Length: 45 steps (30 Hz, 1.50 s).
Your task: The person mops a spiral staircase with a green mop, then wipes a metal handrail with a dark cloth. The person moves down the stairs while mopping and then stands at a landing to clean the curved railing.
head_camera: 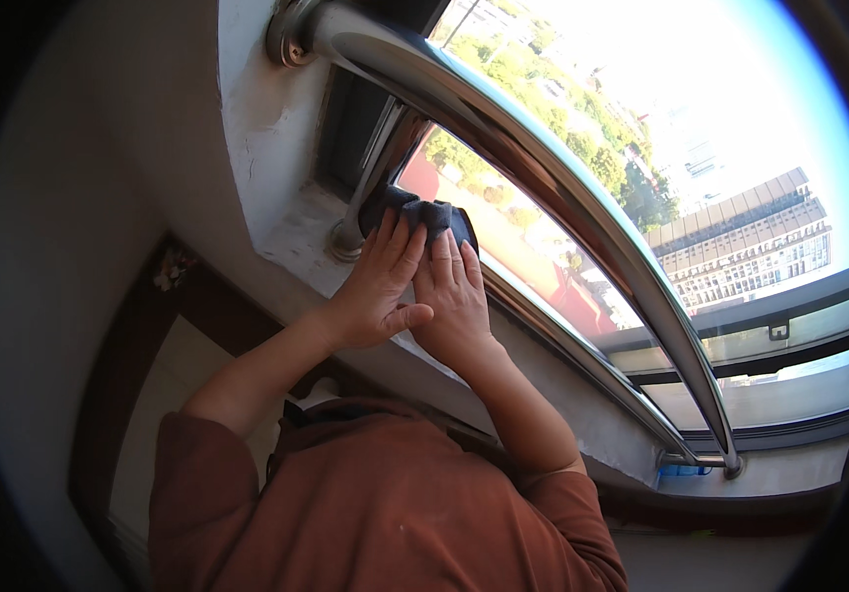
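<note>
A dark grey cloth point(432, 214) lies bunched over the lower metal rail point(543, 311) at its left end, near the upright post. My left hand point(380, 288) rests on the cloth with its fingertips, the thumb pointing right. Beside it, my right hand point(454, 296) presses its fingers on the cloth's right part. Both hands lie with their backs up and fingers stretched forward, and the cloth hides part of the rail. Whether the fingers grip the cloth cannot be seen. A thick, shiny metal handrail point(528, 140) arches above and beyond the hands.
Behind the rails is a window point(513, 200) with trees and buildings outside. A worn white sill point(298, 229) runs beneath the rails, against a wall point(254, 103) at left. A blue object point(682, 471) sits by the rail's far right foot. Dark-bordered floor tiles point(173, 370) show below left.
</note>
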Each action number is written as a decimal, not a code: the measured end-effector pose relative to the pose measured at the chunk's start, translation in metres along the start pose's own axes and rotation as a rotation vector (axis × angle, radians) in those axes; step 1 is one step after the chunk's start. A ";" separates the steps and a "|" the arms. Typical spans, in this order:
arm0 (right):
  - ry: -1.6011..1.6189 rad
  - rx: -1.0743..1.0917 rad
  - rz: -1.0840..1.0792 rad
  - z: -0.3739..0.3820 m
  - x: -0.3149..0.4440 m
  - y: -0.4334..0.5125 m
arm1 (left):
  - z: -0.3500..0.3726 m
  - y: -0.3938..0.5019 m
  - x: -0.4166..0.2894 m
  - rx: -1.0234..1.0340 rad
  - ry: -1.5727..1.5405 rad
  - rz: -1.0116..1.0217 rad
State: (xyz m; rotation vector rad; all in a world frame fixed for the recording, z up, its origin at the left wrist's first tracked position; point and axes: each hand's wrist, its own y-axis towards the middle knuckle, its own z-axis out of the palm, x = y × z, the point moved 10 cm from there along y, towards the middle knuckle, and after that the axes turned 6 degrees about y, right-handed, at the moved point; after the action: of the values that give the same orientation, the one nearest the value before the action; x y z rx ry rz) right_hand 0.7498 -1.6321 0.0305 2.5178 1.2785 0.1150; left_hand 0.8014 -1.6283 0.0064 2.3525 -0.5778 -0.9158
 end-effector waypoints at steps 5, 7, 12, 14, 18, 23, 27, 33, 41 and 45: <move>-0.013 0.018 0.163 -0.019 -0.030 -0.059 | 0.042 0.010 -0.041 0.205 0.224 0.054; -0.012 -0.016 0.232 -0.032 -0.041 -0.080 | 0.045 0.019 -0.056 0.191 0.244 0.088; 0.037 -0.004 0.383 -0.060 -0.059 -0.116 | 0.031 0.026 -0.064 0.246 0.317 0.089; 0.057 -0.028 0.357 -0.065 -0.057 -0.113 | 0.017 0.028 -0.062 0.208 0.352 0.084; 0.042 -0.047 0.309 -0.058 -0.063 -0.087 | 0.015 0.042 -0.054 0.244 0.408 0.103; 0.129 -0.057 0.376 -0.051 -0.076 -0.073 | 0.011 0.054 -0.045 0.261 0.468 0.075; -0.005 0.098 0.348 -0.040 -0.059 -0.087 | 0.015 0.039 -0.046 0.392 0.460 0.071; 0.088 -0.024 0.293 -0.041 -0.068 -0.073 | 0.035 0.054 -0.053 0.396 0.465 0.113; 0.026 0.034 0.272 -0.048 -0.059 -0.088 | 0.042 0.044 -0.079 0.475 0.450 0.205; 0.128 -0.024 0.328 -0.054 -0.085 -0.091 | 0.060 0.066 -0.082 0.449 0.456 0.217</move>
State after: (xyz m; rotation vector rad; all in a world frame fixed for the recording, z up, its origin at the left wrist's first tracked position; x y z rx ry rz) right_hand 0.6173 -1.6375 0.0589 2.7154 0.8884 0.3669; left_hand 0.6904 -1.6521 0.0490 2.6966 -0.8903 -0.1418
